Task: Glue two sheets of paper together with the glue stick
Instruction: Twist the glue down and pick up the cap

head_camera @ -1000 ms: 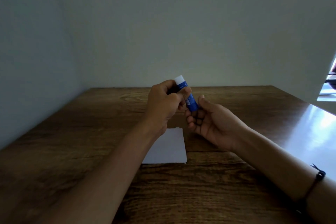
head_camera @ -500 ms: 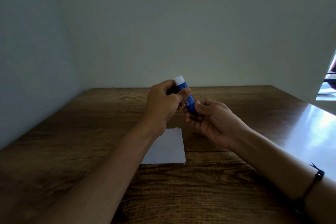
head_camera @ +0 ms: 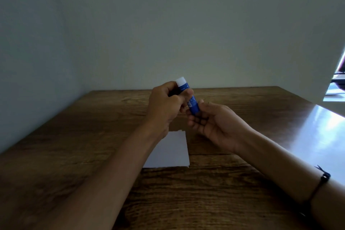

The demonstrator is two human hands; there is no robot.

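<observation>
A blue glue stick with a white end pointing up is held tilted above the wooden table. My left hand grips its upper part, fingers curled round it. My right hand pinches the lower end between thumb and fingertips, palm turned up. Below the hands a white sheet of paper lies flat on the table; my left forearm covers its left side. Whether it is one sheet or two stacked I cannot tell.
The brown wooden table runs to plain walls at the back and the left. Its right part shines with window light. A dark band circles my right wrist.
My right hand first closed its fingers on the lower end of the glue stick, then loosened and turned a little. The left hand and the paper stayed where they were.
</observation>
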